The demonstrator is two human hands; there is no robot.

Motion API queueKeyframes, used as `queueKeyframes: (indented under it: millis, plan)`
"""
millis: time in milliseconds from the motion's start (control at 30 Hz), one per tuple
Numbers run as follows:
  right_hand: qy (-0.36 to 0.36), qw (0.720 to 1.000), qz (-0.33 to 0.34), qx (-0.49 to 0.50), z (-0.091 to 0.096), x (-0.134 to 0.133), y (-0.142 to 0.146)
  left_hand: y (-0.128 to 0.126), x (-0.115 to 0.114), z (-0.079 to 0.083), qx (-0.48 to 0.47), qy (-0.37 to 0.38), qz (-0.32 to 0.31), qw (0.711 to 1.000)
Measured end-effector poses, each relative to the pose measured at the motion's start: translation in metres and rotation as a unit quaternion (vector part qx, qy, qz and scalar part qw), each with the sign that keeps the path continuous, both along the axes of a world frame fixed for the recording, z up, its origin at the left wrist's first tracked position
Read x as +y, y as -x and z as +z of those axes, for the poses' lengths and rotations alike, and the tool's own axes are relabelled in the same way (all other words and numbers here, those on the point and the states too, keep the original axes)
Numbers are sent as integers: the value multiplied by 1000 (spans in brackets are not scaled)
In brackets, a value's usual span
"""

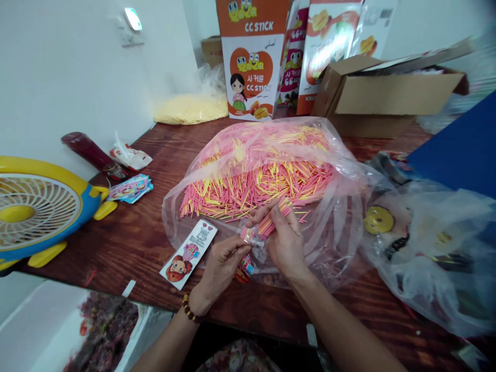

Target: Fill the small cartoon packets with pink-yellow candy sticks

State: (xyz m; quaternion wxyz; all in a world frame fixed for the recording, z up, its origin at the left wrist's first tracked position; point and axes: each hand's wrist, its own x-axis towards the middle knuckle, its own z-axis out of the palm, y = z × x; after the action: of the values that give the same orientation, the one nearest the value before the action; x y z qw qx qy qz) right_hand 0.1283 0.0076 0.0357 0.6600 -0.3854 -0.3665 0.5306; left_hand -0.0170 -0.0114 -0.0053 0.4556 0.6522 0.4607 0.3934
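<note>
- Your right hand wraps its fingers around the stick bundle, mid-frame, slanting upper right to lower left.
- Your left hand pinches a clear wrapper.
- Upper centre, a clear bag holds loose sticks.

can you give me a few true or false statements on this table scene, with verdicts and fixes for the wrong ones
1. The right hand holds a bundle of thin pink and yellow sticks. True.
2. A bracelet of round beads is on the right wrist. False: the beaded bracelet is on the left wrist.
3. A long white printed card with a cartoon face lies on the dark brown wooden table. True.
4. The round yellow and blue plastic fan stands at the person's right. False: the fan stands at the left.
5. The large heap of sticks lies in a blue bucket. False: it lies in a large see-through plastic bag.
</note>
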Motion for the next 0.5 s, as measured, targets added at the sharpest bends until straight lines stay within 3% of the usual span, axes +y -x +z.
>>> queueKeyframes:
  millis: [267, 500]
  plan:
    - [20, 998, -13, -58, -14, -3, -9, -3, -1, -3, -32, 22, 27, 999]
    - [5, 997, -5, -73, -13, -3, -18, -7, 1, -2, -61, 37, 32, 997]
